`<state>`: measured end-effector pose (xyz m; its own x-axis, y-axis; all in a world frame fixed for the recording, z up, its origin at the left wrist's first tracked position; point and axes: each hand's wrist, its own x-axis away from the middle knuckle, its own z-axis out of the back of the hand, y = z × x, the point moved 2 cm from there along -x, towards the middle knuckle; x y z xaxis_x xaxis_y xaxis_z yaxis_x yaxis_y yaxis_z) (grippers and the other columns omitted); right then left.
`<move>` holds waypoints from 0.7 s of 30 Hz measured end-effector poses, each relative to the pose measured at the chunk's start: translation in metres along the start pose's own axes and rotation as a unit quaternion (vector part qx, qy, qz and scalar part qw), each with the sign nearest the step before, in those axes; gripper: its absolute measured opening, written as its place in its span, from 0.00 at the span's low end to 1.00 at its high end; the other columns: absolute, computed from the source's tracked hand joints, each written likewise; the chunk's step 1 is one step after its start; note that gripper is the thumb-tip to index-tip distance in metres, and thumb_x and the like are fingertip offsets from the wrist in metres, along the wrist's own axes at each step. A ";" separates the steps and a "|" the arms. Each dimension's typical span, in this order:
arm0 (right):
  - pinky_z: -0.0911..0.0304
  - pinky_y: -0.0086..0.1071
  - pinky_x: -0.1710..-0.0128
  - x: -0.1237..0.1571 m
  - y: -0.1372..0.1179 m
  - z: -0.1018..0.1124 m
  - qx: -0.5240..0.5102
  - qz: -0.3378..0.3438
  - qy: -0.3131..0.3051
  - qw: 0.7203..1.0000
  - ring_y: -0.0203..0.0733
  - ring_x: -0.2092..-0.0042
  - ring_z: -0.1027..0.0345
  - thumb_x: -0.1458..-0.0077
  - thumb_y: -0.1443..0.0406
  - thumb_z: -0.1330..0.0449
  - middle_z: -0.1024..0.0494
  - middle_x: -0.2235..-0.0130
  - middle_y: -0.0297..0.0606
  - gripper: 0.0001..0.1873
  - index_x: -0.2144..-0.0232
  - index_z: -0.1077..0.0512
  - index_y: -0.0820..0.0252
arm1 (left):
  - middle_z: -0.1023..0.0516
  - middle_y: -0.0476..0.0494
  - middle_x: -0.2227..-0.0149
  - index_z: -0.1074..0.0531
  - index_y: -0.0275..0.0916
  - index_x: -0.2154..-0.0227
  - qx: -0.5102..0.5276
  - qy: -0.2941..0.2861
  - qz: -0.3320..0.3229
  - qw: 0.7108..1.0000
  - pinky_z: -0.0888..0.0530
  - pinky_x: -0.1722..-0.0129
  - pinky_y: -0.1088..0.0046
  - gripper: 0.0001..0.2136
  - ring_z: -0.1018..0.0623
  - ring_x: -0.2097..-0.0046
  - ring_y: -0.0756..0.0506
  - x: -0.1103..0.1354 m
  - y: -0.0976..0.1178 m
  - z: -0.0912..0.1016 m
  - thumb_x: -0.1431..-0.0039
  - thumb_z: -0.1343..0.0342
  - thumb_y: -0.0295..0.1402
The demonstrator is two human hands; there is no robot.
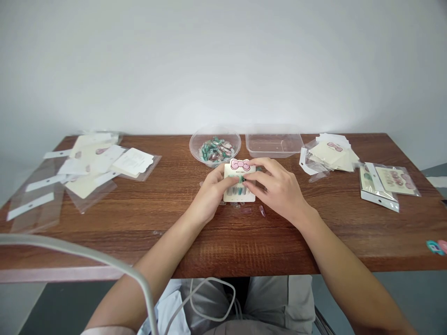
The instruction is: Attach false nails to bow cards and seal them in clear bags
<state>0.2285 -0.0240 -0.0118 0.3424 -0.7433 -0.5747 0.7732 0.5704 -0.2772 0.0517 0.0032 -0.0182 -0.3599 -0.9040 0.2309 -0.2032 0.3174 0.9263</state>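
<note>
Left hand [209, 194] and right hand [276, 187] pinch a bow-topped press-on nail card [239, 197] between them, its long axis pointing away from the person, just before a clear plastic bowl [214, 145] on the wooden surface [223, 251].

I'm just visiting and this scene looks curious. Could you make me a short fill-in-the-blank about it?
The left hand and the right hand both hold a cream card topped by a pink ____.
The round clear bowl holds a heap of small pieces, mostly ____ in colour.
Loose false nails lie on a table made of ____.

Missing words: bow; green; wood.
</note>
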 end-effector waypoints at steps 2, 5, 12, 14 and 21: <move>0.25 0.36 0.63 0.000 0.000 0.000 -0.003 -0.001 0.000 1.000 0.45 0.50 0.23 0.32 0.65 0.40 0.20 0.47 0.42 0.07 0.61 0.22 0.55 | 0.17 0.42 0.55 0.25 0.36 0.51 0.004 -0.001 0.002 1.000 0.29 0.57 0.69 0.19 0.20 0.55 0.42 0.000 0.001 -0.001 0.47 0.34 0.33; 0.25 0.37 0.62 0.001 0.001 0.000 -0.006 -0.008 -0.005 1.000 0.45 0.49 0.23 0.32 0.65 0.40 0.20 0.47 0.41 0.07 0.61 0.21 0.54 | 0.17 0.41 0.54 0.25 0.36 0.51 0.004 0.002 0.002 1.000 0.28 0.57 0.69 0.20 0.20 0.54 0.41 0.000 0.001 -0.002 0.48 0.34 0.32; 0.24 0.37 0.61 0.001 0.000 -0.003 -0.003 -0.015 -0.013 1.000 0.45 0.49 0.23 0.31 0.64 0.41 0.20 0.47 0.41 0.07 0.60 0.22 0.54 | 0.17 0.43 0.59 0.25 0.36 0.53 -0.003 0.008 0.005 1.000 0.28 0.60 0.68 0.19 0.21 0.61 0.43 -0.001 -0.001 0.000 0.48 0.33 0.33; 0.24 0.37 0.60 0.001 0.000 -0.002 0.000 -0.014 -0.010 1.000 0.45 0.49 0.23 0.31 0.64 0.41 0.20 0.47 0.41 0.07 0.60 0.22 0.54 | 0.17 0.44 0.61 0.25 0.37 0.54 -0.006 0.007 0.002 1.000 0.27 0.60 0.69 0.19 0.21 0.63 0.45 -0.002 -0.002 0.001 0.49 0.31 0.33; 0.24 0.37 0.60 0.000 -0.002 -0.003 0.023 0.013 0.007 1.000 0.45 0.51 0.23 0.31 0.65 0.42 0.19 0.48 0.43 0.08 0.59 0.22 0.56 | 0.18 0.45 0.60 0.24 0.37 0.55 -0.006 -0.001 -0.006 1.000 0.26 0.59 0.71 0.20 0.21 0.61 0.47 -0.006 -0.005 0.002 0.49 0.27 0.34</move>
<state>0.2255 -0.0243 -0.0138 0.3556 -0.7237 -0.5914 0.7880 0.5724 -0.2267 0.0531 0.0081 -0.0245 -0.3594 -0.9069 0.2198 -0.1969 0.3039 0.9321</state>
